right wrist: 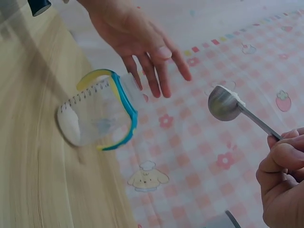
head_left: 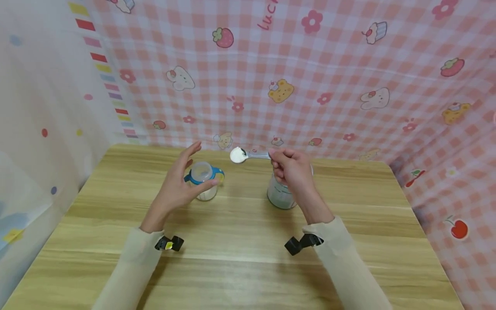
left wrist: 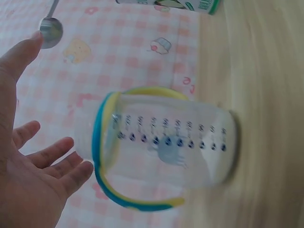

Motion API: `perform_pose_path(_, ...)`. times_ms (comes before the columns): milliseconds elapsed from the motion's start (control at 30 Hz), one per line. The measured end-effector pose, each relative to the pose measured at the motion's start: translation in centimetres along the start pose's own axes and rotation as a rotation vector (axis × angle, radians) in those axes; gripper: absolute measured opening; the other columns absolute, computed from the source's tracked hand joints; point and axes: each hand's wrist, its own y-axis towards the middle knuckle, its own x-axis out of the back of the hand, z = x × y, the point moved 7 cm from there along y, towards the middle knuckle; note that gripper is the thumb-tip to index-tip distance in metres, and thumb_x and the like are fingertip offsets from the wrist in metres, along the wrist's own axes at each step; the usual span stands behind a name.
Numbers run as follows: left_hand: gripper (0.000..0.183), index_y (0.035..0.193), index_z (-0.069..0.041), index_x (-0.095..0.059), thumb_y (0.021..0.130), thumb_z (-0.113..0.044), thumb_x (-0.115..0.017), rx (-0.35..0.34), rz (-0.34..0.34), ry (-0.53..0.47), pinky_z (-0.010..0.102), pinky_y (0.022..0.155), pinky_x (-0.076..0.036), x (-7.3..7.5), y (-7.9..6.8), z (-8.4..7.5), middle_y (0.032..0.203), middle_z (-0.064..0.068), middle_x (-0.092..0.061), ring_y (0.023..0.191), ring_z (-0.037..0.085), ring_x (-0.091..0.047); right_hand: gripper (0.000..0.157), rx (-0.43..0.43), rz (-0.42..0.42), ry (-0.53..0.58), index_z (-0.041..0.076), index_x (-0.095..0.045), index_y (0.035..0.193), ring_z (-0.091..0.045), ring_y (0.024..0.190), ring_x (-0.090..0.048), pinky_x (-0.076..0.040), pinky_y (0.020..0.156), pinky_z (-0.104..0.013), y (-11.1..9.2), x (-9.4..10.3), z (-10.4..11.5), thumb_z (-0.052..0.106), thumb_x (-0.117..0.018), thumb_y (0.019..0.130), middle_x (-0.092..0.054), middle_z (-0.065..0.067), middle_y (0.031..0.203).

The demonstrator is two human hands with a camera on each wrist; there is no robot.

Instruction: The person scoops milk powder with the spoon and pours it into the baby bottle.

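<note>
My right hand (head_left: 293,172) pinches the handle of a metal measuring spoon (head_left: 238,155), whose round bowl carries white powder. The spoon is held level above the table, between the two containers. A clear baby bottle (left wrist: 175,137) with a blue and yellow handle ring stands upright on the left, white powder at its bottom and its mouth uncapped. Around the bottle's top, my left hand (head_left: 174,185) is spread with thumb and fingers apart; whether a fingertip touches it I cannot tell. Partly hidden beneath my right hand stands a can (head_left: 281,197).
The wooden table (head_left: 232,275) bears the bottle and the can near its back edge. Behind it hangs a pink checked cloth (head_left: 248,86) with cartoon prints, and a white cloth (head_left: 38,107) hangs at the left. Black cameras are strapped to both wrists.
</note>
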Motion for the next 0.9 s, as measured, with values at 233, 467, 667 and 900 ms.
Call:
perform_pose_path(233,0.102,0.161,-0.028,-0.03,0.079,-0.021,-0.091,0.045,-0.007,-0.005,0.057,0.122,-0.035,0.3,-0.7,1.7,0.164,0.002,-0.038,0.152,0.026,-0.034,0.025,-0.008,0.019,0.003,0.008,-0.062,0.08,-0.007,0.049,-0.039,-0.028,0.041,-0.017,0.3,-1.5,-0.4,0.018,-0.062,0.103,-0.052,0.002,0.066)
perform_pose_path(467,0.101,0.161,-0.028,-0.029,0.08,-0.019,-0.09,0.107,0.003,-0.027,0.058,0.121,-0.036,0.8,-1.5,3.6,0.162,0.008,-0.04,0.151,0.031,-0.036,0.026,-0.004,0.017,-0.028,0.004,-0.06,0.078,-0.006,0.048,-0.04,-0.031,0.041,-0.016,0.8,-2.9,-1.4,0.015,-0.062,0.102,-0.051,0.002,0.064)
perform_pose_path(667,0.1,0.161,-0.029,-0.028,0.082,-0.016,-0.088,0.165,0.034,-0.088,0.062,0.121,-0.035,0.8,-1.9,5.0,0.156,0.017,-0.045,0.148,0.036,-0.038,0.024,-0.02,0.012,-0.049,0.004,-0.062,0.082,-0.007,0.049,-0.041,-0.033,0.042,-0.017,1.1,-3.9,-2.3,0.016,-0.062,0.102,-0.052,0.001,0.066)
perform_pose_path(900,0.093,0.162,-0.025,-0.028,0.087,-0.02,-0.084,0.242,0.075,-0.116,0.061,0.121,-0.035,0.5,-2.5,6.9,0.154,0.015,-0.048,0.147,0.037,-0.04,0.017,-0.067,0.016,-0.042,0.0,-0.067,0.094,-0.007,0.051,-0.042,-0.033,0.044,-0.018,1.7,-4.9,-3.6,0.014,-0.062,0.102,-0.054,0.0,0.069)
